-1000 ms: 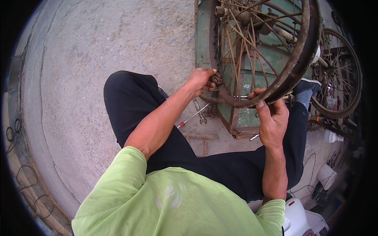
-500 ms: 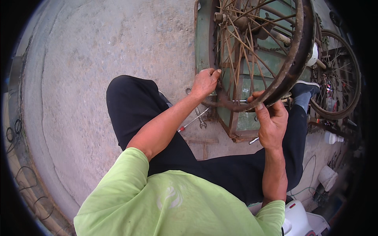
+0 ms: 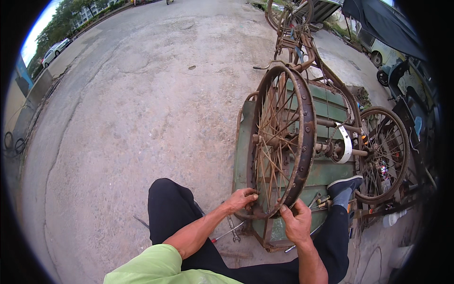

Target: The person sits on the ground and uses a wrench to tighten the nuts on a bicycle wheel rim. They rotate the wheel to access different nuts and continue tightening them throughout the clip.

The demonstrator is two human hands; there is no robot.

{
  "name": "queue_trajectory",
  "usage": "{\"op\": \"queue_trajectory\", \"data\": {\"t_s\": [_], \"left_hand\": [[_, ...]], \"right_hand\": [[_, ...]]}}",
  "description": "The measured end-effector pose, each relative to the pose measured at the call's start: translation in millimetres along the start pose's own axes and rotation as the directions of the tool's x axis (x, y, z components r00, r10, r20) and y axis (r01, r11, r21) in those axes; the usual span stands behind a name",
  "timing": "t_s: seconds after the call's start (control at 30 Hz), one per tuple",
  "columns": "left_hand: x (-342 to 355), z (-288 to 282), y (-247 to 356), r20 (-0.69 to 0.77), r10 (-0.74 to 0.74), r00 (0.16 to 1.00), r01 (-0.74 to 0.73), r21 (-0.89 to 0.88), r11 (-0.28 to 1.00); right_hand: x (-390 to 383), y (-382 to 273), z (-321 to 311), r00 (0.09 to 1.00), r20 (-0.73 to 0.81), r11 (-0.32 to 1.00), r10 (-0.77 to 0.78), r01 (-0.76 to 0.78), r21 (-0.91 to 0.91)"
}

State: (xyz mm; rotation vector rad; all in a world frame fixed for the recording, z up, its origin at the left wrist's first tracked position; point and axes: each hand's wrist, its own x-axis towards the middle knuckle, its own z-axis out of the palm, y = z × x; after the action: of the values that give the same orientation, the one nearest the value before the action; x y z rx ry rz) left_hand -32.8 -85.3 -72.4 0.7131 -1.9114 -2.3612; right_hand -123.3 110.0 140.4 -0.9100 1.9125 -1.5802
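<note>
A rusty spoked wheel (image 3: pixel 308 128), without a tyre, stands upright over the green metal bed (image 3: pixel 319 168) of an upturned tricycle. My left hand (image 3: pixel 241 199) pinches at the lower left of the rim; what lies between its fingertips is unclear. My right hand (image 3: pixel 295 221) grips the lower right of the rim with thumb and fingers. Below my hands, an open-ended wrench (image 3: pixel 235 235) and a red-handled screwdriver (image 3: pixel 215 240) lie on the concrete.
The tricycle frame (image 3: pixel 352 102) extends away to a far wheel, with a tyred wheel (image 3: pixel 403 137) at right. Parked scooters (image 3: pixel 396 75) and a dark cover (image 3: pixel 378 21) line the right side. A white car (image 3: pixel 56 52) stands by the road at upper left, near a low wall (image 3: pixel 33 99).
My view has tilted up, showing more tricycle and street, so hands and wheel appear lower. My hands stay on the lower rim, with slight finger movement.
</note>
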Motion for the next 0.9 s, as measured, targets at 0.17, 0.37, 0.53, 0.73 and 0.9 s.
{"op": "queue_trajectory", "data": {"t_s": [0.17,0.37,0.53,0.73,0.9], "left_hand": [[-7,5,18,-0.006,-0.091,0.996,0.091,0.153,0.984],[0,-10,-5,0.157,0.024,0.987,-0.041,0.109,0.993],[-14,-8,32,0.31,-0.047,0.95,0.037,0.038,0.999],[-46,16,72,0.078,0.032,0.996,-0.055,0.308,0.95],[-52,32,54,0.03,-0.055,0.998,0.06,-0.224,0.973]], "right_hand": [[2,-11,-3,0.999,0.031,1.0,-0.008,0.008,-0.015],[10,-24,-2,0.996,0.043,0.997,-0.074,0.075,-0.015],[35,-53,-12,0.994,0.031,0.995,-0.1,0.101,-0.013],[54,-63,5,0.982,-0.14,0.992,-0.126,0.128,0.003],[59,-52,18,0.965,-0.232,0.991,-0.123,0.133,0.026]]}}
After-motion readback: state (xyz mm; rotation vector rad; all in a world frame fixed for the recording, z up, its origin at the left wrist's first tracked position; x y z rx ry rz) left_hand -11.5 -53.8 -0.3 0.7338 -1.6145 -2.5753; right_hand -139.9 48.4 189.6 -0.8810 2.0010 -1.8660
